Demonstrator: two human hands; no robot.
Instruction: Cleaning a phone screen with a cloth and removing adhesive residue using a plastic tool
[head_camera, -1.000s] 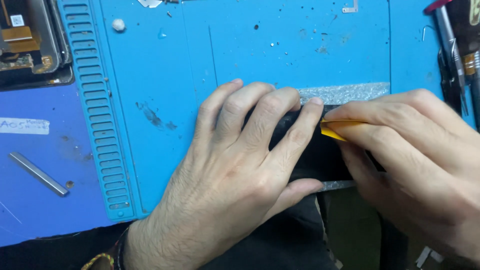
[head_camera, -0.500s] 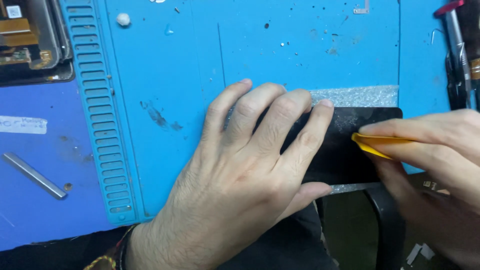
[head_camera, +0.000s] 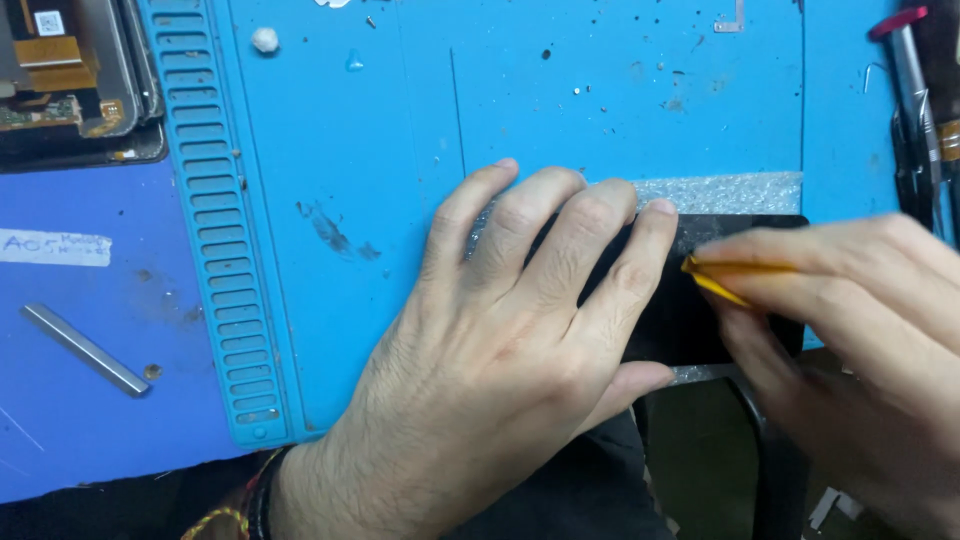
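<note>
Pressing left hand (head_camera: 500, 340) flat on black phone (head_camera: 690, 320), right hand (head_camera: 850, 340) pinching yellow pick (head_camera: 715, 278).

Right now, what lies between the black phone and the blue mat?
In the head view, a bubble-wrap sheet lies under the black phone on the blue mat.

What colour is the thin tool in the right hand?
Yellow tool, pinched in the right hand; head view.

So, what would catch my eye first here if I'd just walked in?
Probably the left hand spread flat over a black slab at the near edge of the bright blue mat. Beside it, the right hand pinches a thin yellow pick against the slab. A silver bar lies far left.
</note>
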